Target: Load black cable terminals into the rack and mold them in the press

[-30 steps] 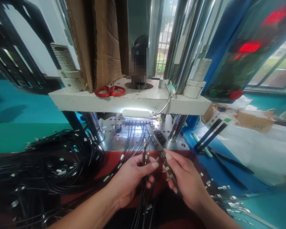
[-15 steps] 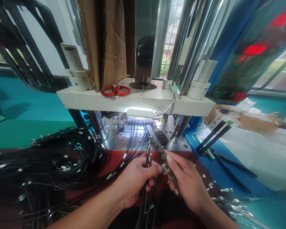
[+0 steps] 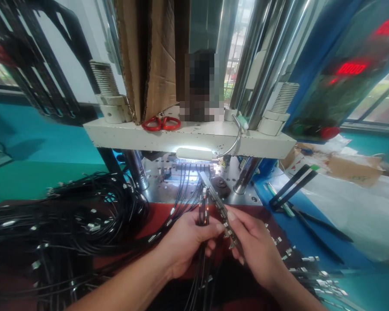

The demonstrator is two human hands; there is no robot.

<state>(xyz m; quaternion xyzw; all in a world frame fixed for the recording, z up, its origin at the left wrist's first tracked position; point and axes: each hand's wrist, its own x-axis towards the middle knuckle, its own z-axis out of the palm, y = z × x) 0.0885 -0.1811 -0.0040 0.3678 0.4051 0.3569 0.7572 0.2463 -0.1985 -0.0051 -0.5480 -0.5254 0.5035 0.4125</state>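
My left hand is closed around a bundle of black cables, whose metal-tipped ends point up and away from me. Its thumb reaches across to a narrow metal strip with small metal pieces along it. My right hand grips the lower part of that strip, thumb on top, and the strip tilts up to the left. Beyond both hands, a row of thin black cables runs into the lit metal fixture of the press. Whether my left thumb pinches a small part is hard to make out.
Over the fixture spans the press's white plate, with red scissors and a lamp. Coiled black cables heap at left. Metal-tipped cables lie at lower right, near black tweezers on a blue surface.
The whole view has shifted slightly to the right. Cable ends in my left hand now stand closer together and more upright beside the strip. Both hands keep their holds.
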